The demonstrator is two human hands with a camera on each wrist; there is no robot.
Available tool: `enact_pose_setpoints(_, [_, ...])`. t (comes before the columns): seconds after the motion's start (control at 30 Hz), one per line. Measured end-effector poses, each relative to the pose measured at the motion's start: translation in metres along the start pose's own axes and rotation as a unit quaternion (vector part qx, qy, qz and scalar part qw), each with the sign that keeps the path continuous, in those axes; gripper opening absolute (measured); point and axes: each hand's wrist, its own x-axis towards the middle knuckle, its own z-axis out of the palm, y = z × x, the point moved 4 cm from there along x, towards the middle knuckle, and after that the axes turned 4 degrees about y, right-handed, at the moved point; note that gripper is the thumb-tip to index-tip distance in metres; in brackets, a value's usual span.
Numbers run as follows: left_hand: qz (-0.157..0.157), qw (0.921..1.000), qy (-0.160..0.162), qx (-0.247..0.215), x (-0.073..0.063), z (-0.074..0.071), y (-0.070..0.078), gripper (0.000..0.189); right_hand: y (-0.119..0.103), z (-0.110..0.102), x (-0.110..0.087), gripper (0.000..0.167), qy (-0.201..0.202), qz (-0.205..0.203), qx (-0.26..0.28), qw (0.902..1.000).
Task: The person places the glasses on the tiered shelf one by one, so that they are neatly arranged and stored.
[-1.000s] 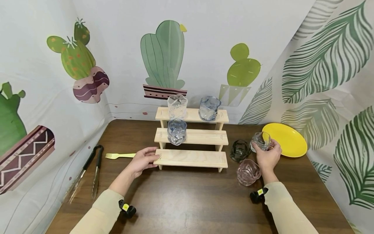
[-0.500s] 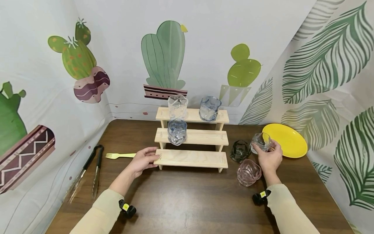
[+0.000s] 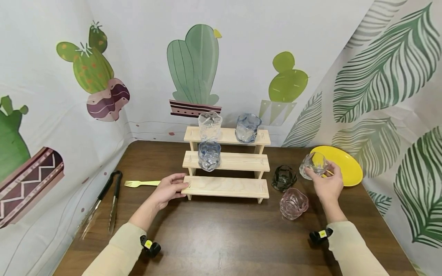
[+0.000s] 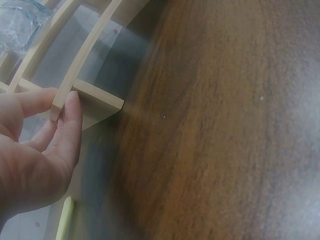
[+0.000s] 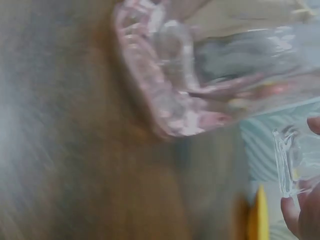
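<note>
My left hand (image 3: 169, 190) pinches the left end of the lowest step of a three-step wooden display stand (image 3: 226, 186); the left wrist view shows thumb and fingers on either side of that board (image 4: 75, 72). In my right hand (image 3: 328, 186) is a clear glass (image 3: 312, 165), held by its side near the yellow plate; it shows at the right edge of the right wrist view (image 5: 295, 155). A pink glass (image 3: 294, 204) and a dark grey glass (image 3: 284, 178) stand on the table, left of the right hand.
On the top step stand a clear glass (image 3: 210, 126) and a blue glass (image 3: 248, 128). Another blue glass (image 3: 209, 155) is on the middle step. The yellow plate (image 3: 350, 168) lies at the right. Tongs (image 3: 115, 197) and a yellow fork (image 3: 141, 184) lie at the left.
The right hand has moved right with the clear glass, away from the dark grey glass and in front of the plate. The left hand stays on the stand.
</note>
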Motion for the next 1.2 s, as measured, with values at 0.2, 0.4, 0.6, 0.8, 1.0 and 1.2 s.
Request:
enact_pose_setpoints(0.2, [0.002,1.0,-0.002,0.004,0.0,0.001,0.0,0.058,-0.022,-0.013,0.003,0.08,-0.016,-0.01,0.016,0.9997])
enact_pose_setpoints(0.4, [0.005,1.0,-0.005,0.004,0.0,0.0,0.0,0.059,-0.046,-0.018,0.001,0.075,-0.042,-0.043,0.025,0.9979])
enact_pose_setpoints(0.6, [0.004,1.0,-0.006,0.005,0.0,-0.001,0.0,0.06,-0.072,-0.014,-0.004,0.07,-0.095,-0.102,0.039,0.9895])
enact_pose_setpoints(0.8, [0.003,0.9999,-0.008,0.006,0.001,-0.001,0.0,0.06,-0.095,-0.003,-0.014,0.071,-0.157,-0.138,0.084,0.9743])
enact_pose_setpoints(1.0, [0.005,0.9999,-0.011,0.006,0.0,0.0,0.001,0.061,-0.117,0.014,-0.027,0.071,-0.215,-0.171,0.118,0.9543])
enact_pose_setpoints(1.2, [0.006,0.9999,-0.01,0.004,0.0,0.0,0.0,0.059,-0.135,0.032,-0.039,0.07,-0.272,-0.194,0.132,0.9333])
